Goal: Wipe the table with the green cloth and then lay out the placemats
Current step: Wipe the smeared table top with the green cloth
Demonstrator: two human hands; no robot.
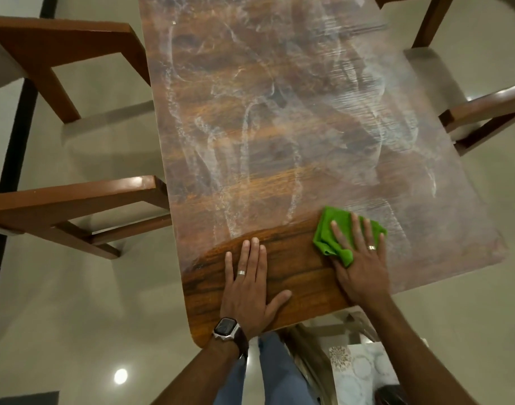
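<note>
A long wooden table (279, 118) runs away from me, most of its top covered in whitish smears. Near its front edge a dark strip of wood shows no smears. The green cloth (328, 229) lies bunched on the table at the right end of that strip. My right hand (360, 258) presses flat on the cloth with straight fingers. My left hand (247, 285), with a watch on its wrist, rests flat on the bare wood near the front left corner. Pale patterned placemats (361, 372) lie below the table's front edge, beside my legs.
Two wooden chairs (75, 209) stand along the table's left side and two more chairs (484, 112) along the right. The floor (75, 302) is pale and glossy. A dark strip (14, 159) runs along the floor at far left.
</note>
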